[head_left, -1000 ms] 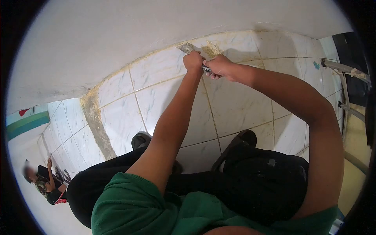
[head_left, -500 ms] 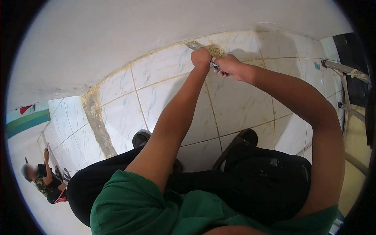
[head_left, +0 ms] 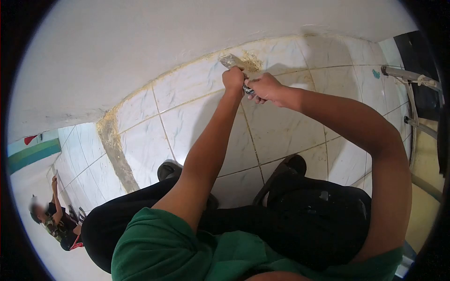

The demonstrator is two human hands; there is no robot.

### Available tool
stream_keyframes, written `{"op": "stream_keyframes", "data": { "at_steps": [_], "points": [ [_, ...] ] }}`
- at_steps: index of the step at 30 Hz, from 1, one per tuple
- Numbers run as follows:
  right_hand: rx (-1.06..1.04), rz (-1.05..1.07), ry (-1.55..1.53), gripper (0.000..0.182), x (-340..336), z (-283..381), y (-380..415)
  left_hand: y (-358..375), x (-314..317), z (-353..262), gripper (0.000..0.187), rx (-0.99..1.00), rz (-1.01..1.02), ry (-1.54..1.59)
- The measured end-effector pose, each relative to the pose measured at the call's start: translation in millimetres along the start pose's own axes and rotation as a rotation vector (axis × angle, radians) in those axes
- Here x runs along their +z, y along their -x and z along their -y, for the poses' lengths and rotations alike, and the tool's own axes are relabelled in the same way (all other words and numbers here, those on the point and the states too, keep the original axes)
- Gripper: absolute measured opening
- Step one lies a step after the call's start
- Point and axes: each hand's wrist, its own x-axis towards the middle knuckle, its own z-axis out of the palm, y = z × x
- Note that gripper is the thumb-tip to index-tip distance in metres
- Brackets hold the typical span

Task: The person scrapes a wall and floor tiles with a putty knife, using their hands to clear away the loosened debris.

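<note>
A scraper [head_left: 229,60] with a broad, smeared metal blade lies against the white tiles just below the wall's painted part. My left hand [head_left: 233,78] is closed round it close behind the blade. Lower and to the right, my right hand [head_left: 265,89] wraps the dark, mottled handle, most of which its fingers hide. Beside the blade on its right, a rough yellowish patch of residue [head_left: 252,62] sticks to the tile. A thin yellowish line of the same colour follows the top edge of the tiles [head_left: 197,117].
My shoes [head_left: 296,164] stand apart below the hands. A ladder-like metal frame [head_left: 408,75] is at the right. Down the left runs a bare grey strip [head_left: 117,152] between tiled areas. Another person [head_left: 58,220] is at the far left with an arm raised.
Both hands and the scraper have shifted a little downward and left, so the blade sits lower beside the yellowish patch. The view has tilted slightly.
</note>
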Motion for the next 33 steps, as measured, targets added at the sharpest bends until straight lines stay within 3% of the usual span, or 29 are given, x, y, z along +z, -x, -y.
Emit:
{"op": "stream_keyframes", "data": {
  "at_steps": [6,15,18,20,23,28,33],
  "points": [
    [-0.042,0.019,0.047,0.03,3.5,10.0,-13.8,0.0,-6.3,-10.7,0.03,0.031,-0.135,0.035],
    [0.019,-0.015,0.045,0.031,0.8,11.7,-17.4,-4.7,-2.5,-3.5,0.026,0.039,-0.128,0.025],
    [0.018,-0.023,0.112,0.031,1.6,-2.8,-23.6,-14.8,-14.8,21.5,0.026,0.307,0.065,-0.402],
    [0.004,-0.046,0.134,0.032,-5.4,3.0,-16.6,-13.5,-0.5,14.3,0.026,0.073,0.02,-0.032],
    [-0.038,-0.055,0.136,0.032,3.1,0.0,-5.5,-4.3,-3.8,6.7,0.026,0.166,-0.019,-0.1],
    [-0.103,-0.094,0.351,0.031,0.3,14.9,-14.5,2.5,-3.7,-11.8,0.024,-0.038,-0.12,0.203],
    [-0.128,-0.106,0.338,0.033,-0.1,19.8,-15.2,-8.9,-4.9,-5.3,0.022,-0.035,-0.092,0.228]
  ]
}}
